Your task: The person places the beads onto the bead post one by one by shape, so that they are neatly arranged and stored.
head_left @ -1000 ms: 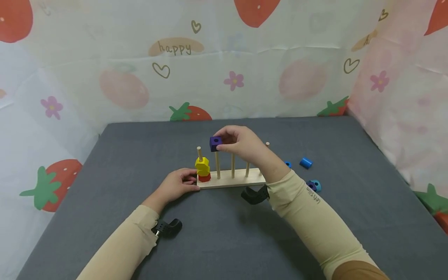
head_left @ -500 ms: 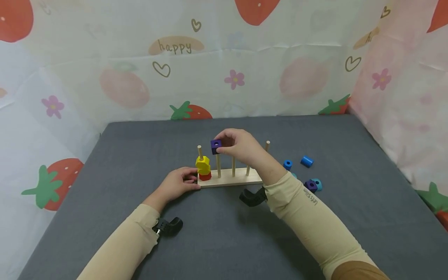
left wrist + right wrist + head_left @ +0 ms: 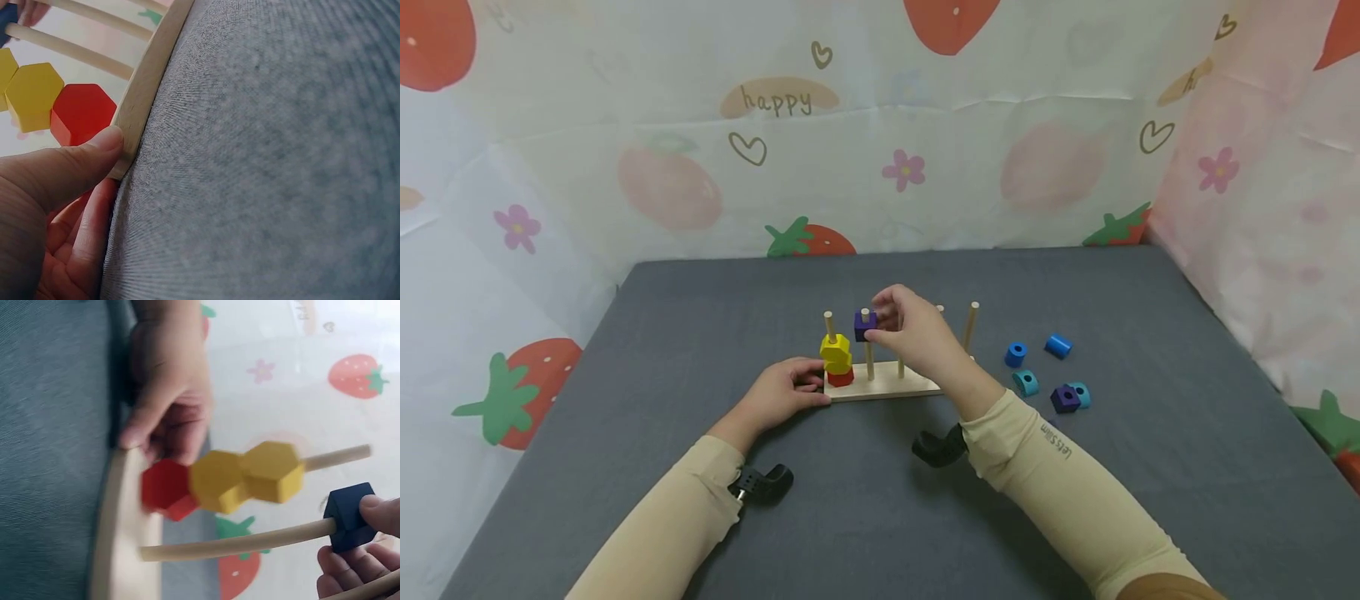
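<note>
1. The purple cube [image 3: 864,326] is now threaded on the second peg [image 3: 870,367] from the left, its tip protruding above the upper face; half a second earlier, the cube was held higher and no tip protruded.
2. The right hand [image 3: 917,337] has been lowered with the cube; the left hand [image 3: 778,396] and the wooden base [image 3: 887,387] are seen almost unchanged.
3. Below the cube, a bare length of peg is left down to the base. On its left, a narrow gap is kept from the two yellow blocks [image 3: 835,350], stacked over a red block [image 3: 840,378] on the first peg [image 3: 830,323]; on its right, the third peg [image 3: 901,368] is partly covered by the hand.
4. Grey cloth [image 3: 850,517] is extended in front of the base; loose blue cylinders [image 3: 1016,355] are scattered to its right.
5. The cube is grasped at the right hand's fingertips, thumb on the near side.
6. The base's left end is pinched by the left hand, thumb on top.
</note>
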Tool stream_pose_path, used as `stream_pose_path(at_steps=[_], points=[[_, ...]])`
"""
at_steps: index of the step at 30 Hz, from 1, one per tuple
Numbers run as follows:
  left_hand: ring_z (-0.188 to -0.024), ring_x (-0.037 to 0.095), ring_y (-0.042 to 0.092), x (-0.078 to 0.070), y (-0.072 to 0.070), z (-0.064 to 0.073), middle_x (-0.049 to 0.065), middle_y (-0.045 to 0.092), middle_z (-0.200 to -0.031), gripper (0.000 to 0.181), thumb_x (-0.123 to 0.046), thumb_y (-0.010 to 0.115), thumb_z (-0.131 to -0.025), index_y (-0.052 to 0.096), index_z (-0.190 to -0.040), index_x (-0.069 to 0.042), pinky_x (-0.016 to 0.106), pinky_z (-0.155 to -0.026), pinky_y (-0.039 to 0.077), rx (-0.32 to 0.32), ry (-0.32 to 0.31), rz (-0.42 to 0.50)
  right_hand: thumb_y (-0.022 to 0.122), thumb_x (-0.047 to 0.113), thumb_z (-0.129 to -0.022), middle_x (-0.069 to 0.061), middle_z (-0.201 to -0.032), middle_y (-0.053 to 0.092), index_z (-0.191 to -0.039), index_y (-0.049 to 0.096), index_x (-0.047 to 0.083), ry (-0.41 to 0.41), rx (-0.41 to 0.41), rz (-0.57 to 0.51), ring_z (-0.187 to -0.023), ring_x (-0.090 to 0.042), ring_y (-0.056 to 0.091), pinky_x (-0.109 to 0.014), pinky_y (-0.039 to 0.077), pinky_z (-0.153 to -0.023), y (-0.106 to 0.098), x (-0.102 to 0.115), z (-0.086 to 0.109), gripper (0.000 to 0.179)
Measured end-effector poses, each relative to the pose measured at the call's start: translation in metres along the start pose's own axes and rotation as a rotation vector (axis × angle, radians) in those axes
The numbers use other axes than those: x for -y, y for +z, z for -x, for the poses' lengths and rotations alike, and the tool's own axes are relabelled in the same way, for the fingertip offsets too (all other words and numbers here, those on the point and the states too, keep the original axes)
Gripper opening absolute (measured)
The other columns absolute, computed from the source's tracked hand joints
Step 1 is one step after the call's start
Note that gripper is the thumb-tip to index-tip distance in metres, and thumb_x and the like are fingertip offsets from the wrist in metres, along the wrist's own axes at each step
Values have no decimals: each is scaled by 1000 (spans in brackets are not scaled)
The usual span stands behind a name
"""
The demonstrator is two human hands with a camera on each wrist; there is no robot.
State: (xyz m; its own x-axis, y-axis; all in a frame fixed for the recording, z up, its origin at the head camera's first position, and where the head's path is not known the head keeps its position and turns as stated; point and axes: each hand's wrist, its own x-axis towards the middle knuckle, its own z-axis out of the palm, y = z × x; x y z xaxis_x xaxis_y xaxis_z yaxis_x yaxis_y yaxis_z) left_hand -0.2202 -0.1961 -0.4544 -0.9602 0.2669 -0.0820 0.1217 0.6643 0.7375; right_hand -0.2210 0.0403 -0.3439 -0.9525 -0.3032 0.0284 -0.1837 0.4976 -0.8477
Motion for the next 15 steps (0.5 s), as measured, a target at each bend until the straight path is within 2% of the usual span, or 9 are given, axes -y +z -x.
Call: stream_pose_path(at_steps=[4,8,15], points=[[-94,15,57,0,0,0,1,59,-111,55,-33,75,-74,58,-123,-14,36,-88,47,-1,-10,7,68,17,-83,-2,-100,60,-122,40,12,1,-18,-39,-90,-15,57,-32,49,-81,5,-8,-1,48],[-93,15,57,-1,0,0,1,59,-110,55,-32,76,-74,58,-123,-14,36,-88,47,-5,-10,7,69,17,-82,-2,-103,60,-123,38,12,9,-36,-62,-91,-15,57,-33,48,-83,8,-12,-1,51],[-94,15,58,-2,-1,1,3,59,-111,56,-34,75,-74,58,-123,-13,37,-88,47,-1,1,6,68,18,-83,-5,-104,59,-113,47,11,72,-13,-98,-95,-16,57,-33,48,-85,15,-20,1,37]])
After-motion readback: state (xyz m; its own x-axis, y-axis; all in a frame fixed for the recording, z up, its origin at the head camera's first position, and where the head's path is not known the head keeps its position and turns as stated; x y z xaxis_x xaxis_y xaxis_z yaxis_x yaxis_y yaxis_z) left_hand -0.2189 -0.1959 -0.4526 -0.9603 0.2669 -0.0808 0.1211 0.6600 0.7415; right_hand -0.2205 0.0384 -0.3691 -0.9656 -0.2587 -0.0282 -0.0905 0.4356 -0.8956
